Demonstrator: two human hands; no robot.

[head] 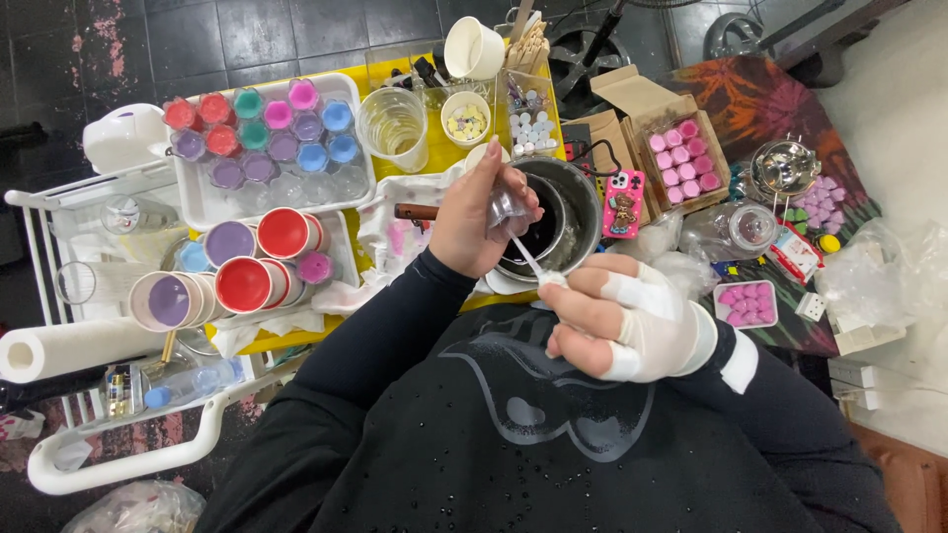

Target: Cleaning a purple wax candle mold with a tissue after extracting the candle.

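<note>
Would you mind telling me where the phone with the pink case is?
In the head view, the phone lies right of centre, between the metal pot and the box of pink cups.

A small clear cup (509,209) is held tilted in the left hand (474,222), just above a dark metal pot (578,202) at the middle of the table. A thin white stick (533,265) is pinched in the right hand (617,321), its far tip reaching into the cup.
</note>
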